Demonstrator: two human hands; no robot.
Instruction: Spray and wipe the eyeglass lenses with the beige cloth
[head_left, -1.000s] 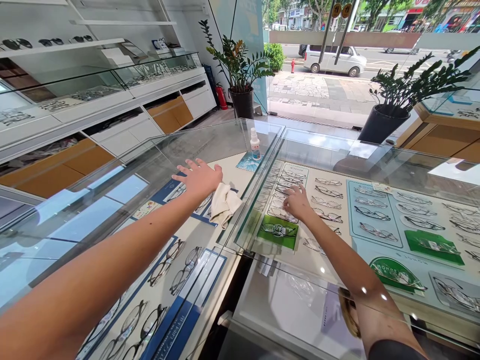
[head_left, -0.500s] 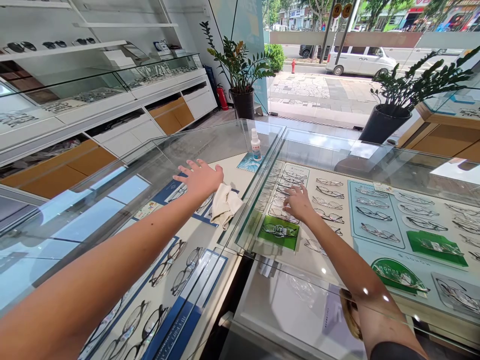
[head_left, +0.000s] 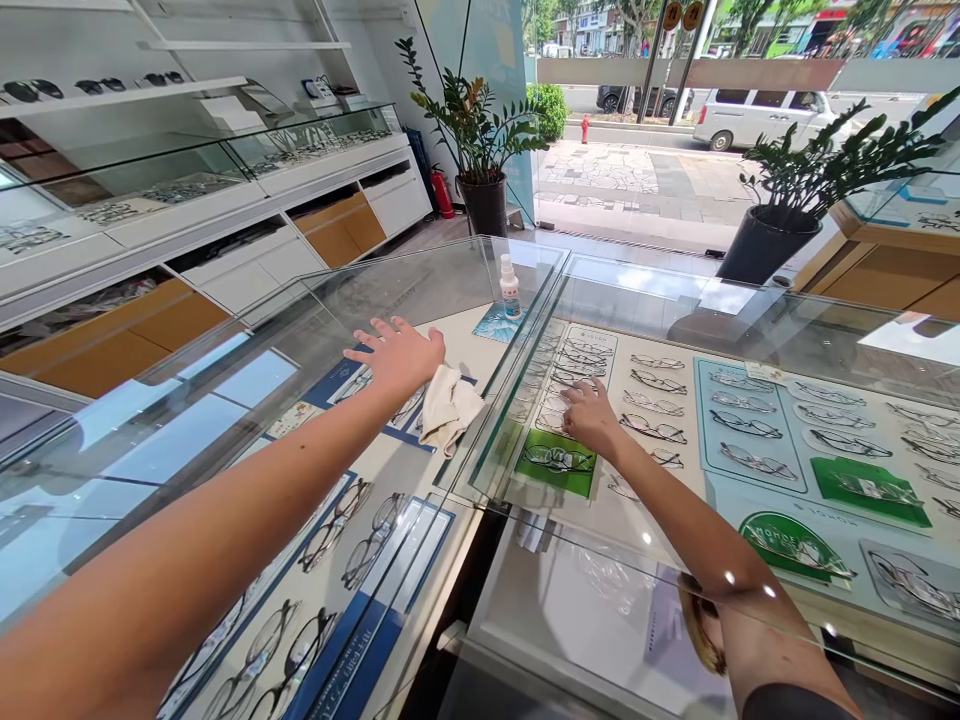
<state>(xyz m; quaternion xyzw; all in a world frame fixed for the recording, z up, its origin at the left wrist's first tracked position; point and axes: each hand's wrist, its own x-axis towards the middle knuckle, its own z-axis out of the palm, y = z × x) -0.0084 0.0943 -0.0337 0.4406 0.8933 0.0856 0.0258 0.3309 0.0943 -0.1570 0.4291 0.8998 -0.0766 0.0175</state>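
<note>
My left hand (head_left: 397,352) rests on the glass top of the left display case with its fingers spread, holding nothing. A crumpled cream cleaning cloth (head_left: 450,408) lies beside its wrist. Inside the right case, under its glass, my right hand (head_left: 592,412) is bent over a column of eyeglasses. Its curled fingertips are at a pair of eyeglasses (head_left: 564,379) on a white display card; the grip is partly hidden by the fingers. Just below that hand, a dark-framed pair of eyeglasses (head_left: 556,458) sits on a green card (head_left: 536,482).
A white spray bottle (head_left: 509,288) stands near the far corner of the left case. Vertical glass panes (head_left: 517,365) separate the two cases. More eyeglasses (head_left: 746,424) lie in rows at the right. Potted plants (head_left: 482,205) stand beyond the counter.
My right hand has shifted slightly left and down over the eyeglasses. My left hand stays spread in the same place, and the cloth is unmoved.
</note>
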